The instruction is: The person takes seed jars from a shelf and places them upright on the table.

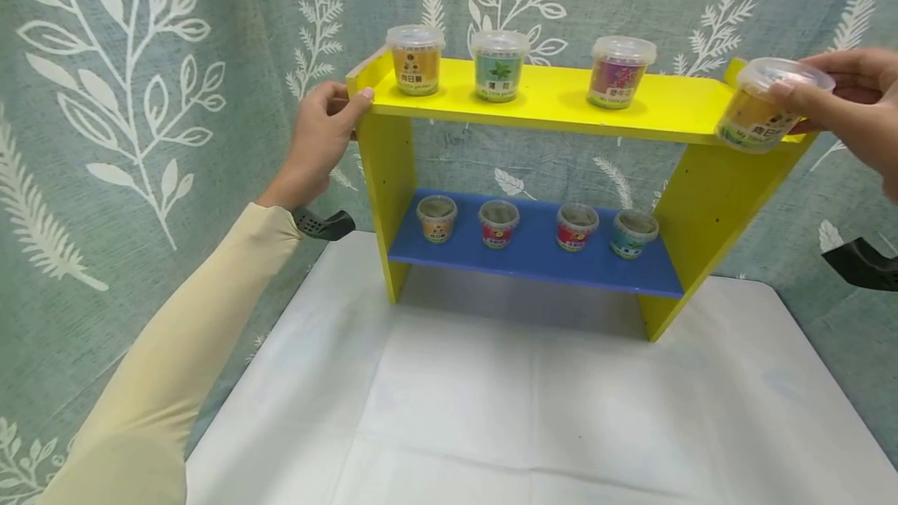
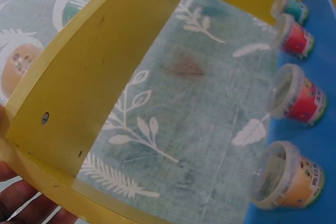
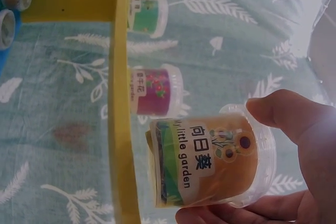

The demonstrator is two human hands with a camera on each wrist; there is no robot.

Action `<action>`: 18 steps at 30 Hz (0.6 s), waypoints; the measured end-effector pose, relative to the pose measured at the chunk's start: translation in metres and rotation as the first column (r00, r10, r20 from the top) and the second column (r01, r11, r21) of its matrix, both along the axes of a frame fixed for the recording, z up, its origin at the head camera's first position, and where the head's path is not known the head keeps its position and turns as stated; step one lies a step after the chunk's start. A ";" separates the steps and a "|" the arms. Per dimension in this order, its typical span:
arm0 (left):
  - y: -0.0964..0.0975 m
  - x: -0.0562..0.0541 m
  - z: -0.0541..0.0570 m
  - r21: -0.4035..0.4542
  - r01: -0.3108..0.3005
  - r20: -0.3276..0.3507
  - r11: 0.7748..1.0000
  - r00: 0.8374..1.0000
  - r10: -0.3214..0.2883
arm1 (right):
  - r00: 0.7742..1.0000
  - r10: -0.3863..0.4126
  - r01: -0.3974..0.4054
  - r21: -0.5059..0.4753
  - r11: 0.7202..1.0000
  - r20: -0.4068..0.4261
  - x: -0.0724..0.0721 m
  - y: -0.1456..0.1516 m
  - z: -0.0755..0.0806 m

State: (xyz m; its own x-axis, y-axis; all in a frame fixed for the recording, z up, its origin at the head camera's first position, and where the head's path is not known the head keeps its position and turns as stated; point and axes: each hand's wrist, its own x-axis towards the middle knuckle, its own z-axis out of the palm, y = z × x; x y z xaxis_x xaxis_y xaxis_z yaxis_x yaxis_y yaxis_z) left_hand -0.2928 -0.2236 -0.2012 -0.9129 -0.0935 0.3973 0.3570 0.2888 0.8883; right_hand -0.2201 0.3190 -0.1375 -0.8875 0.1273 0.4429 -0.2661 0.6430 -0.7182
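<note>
Between thumb and fingers my right hand (image 1: 859,96) holds an orange-labelled lidded plastic cup (image 3: 210,161) printed "My little garden" with sunflowers. The cup tilts at the right end of the yellow top shelf (image 1: 547,100), overlapping its front edge in the head view. My left hand (image 1: 316,135) grips the top left corner of the yellow shelf unit, thumb on the front edge. Along the top shelf stand an orange cup (image 1: 417,68), a green cup (image 1: 499,72) and a purple cup (image 1: 617,80), all with clear lids.
On the blue lower shelf (image 1: 463,256) sit several smaller cups, including an orange one (image 1: 437,226), a red one (image 1: 496,234) and a teal one (image 1: 629,241). The unit stands on a white-covered table (image 1: 491,396). A leaf-patterned green curtain (image 1: 245,30) hangs behind and beside it.
</note>
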 end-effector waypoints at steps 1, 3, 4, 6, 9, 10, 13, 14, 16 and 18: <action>0.000 0.000 0.000 0.000 0.001 -0.002 1.000 1.000 -0.001 | 1.000 0.004 -0.004 -0.003 1.000 -0.002 0.001 0.001 -0.001; 0.000 0.000 -0.001 -0.001 0.002 -0.005 1.000 1.000 -0.002 | 1.000 0.009 -0.010 -0.013 1.000 -0.003 0.004 0.002 -0.003; 0.000 0.000 -0.001 -0.003 0.002 -0.007 1.000 1.000 -0.002 | 1.000 0.010 -0.010 -0.018 1.000 -0.001 0.005 0.002 -0.005; 0.000 0.000 -0.001 -0.005 0.002 -0.008 1.000 1.000 -0.002 | 1.000 0.011 -0.011 -0.013 1.000 -0.004 0.009 0.002 -0.008; 0.000 0.000 -0.001 -0.006 0.004 -0.006 1.000 1.000 -0.004 | 1.000 -0.003 0.003 0.019 1.000 0.001 0.017 0.002 -0.013; 0.000 0.000 -0.001 -0.007 0.005 -0.005 1.000 1.000 -0.005 | 1.000 -0.005 0.005 0.041 0.999 -0.005 0.020 0.001 -0.016; 0.000 0.002 -0.001 -0.007 0.009 -0.003 1.000 1.000 -0.009 | 1.000 -0.012 0.014 0.099 0.995 -0.024 0.028 0.002 -0.025; 0.000 0.002 -0.001 -0.008 0.010 -0.003 1.000 1.000 -0.010 | 1.000 -0.016 0.019 0.114 0.993 -0.027 0.031 0.002 -0.029; 0.000 0.002 -0.001 -0.006 0.012 -0.005 1.000 1.000 -0.012 | 0.999 -0.023 0.028 0.149 0.988 -0.033 0.036 0.004 -0.037; 0.000 0.002 -0.001 -0.002 0.014 -0.011 1.000 1.000 -0.014 | 0.999 -0.036 0.040 0.163 0.986 -0.031 0.041 0.006 -0.045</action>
State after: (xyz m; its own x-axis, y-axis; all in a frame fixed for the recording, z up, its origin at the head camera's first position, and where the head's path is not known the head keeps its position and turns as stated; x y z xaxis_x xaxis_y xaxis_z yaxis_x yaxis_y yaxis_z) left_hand -0.2910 -0.2237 -0.2021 -0.9098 -0.0802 0.4072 0.3704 0.2858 0.8838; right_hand -0.1794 0.3252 -0.1822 -0.8703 0.0842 0.4852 -0.2580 0.7614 -0.5948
